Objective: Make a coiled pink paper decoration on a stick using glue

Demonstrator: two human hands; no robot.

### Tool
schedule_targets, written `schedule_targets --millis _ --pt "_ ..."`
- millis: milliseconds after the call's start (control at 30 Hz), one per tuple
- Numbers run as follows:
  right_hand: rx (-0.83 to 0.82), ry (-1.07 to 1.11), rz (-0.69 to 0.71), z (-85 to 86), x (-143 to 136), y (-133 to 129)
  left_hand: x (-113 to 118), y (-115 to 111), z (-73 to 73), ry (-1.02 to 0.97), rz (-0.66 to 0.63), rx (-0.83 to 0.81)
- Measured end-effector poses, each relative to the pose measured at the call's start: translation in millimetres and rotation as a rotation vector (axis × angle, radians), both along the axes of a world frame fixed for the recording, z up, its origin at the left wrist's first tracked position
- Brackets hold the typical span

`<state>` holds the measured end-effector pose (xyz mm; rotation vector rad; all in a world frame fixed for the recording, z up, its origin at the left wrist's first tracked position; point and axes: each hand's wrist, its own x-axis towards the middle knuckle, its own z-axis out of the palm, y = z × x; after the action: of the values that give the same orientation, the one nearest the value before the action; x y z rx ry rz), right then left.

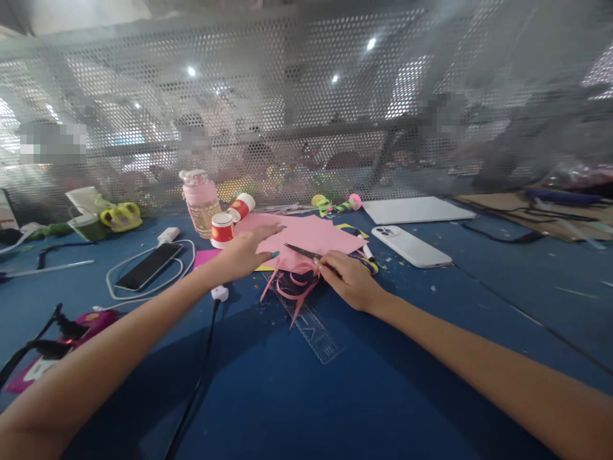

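Note:
My right hand (352,281) grips a pair of scissors (301,251); their dark, closed blades point left over the pink paper (316,231). The handles are mostly hidden in my fingers. My left hand (246,252) is open above the paper's left side, thumb and fingers apart, holding nothing. Whether it touches the paper I cannot tell. Curled pink paper strips (294,291) lie in a tangle just below the blades. Partly under them, a clear plastic ruler (318,338) slants toward me on the blue table (268,409).
A pink bottle (201,204) and two red-and-white paper cups (223,231) stand behind my left hand. Left lie a black phone (149,265), cables and a power strip (90,329). Right are a white phone (412,246) and white sheets (416,209). A perforated screen (287,115) rises behind.

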<state>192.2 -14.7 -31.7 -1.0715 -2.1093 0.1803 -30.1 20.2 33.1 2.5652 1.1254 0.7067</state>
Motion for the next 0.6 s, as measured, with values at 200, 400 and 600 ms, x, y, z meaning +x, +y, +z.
schedule_targets --millis 200,400,600 --pt "0.081 -0.055 -0.084 -2.4 0 2 17 -23 -14.9 0.140 -0.019 0.004" --pt "0.131 -0.354 -0.459 1.0 3 4 25 -37 -41.8 0.333 -0.108 0.177" --pt "-0.001 -0.553 -0.499 3.2 6 6 23 -32 -52.8 0.318 -0.067 0.330"
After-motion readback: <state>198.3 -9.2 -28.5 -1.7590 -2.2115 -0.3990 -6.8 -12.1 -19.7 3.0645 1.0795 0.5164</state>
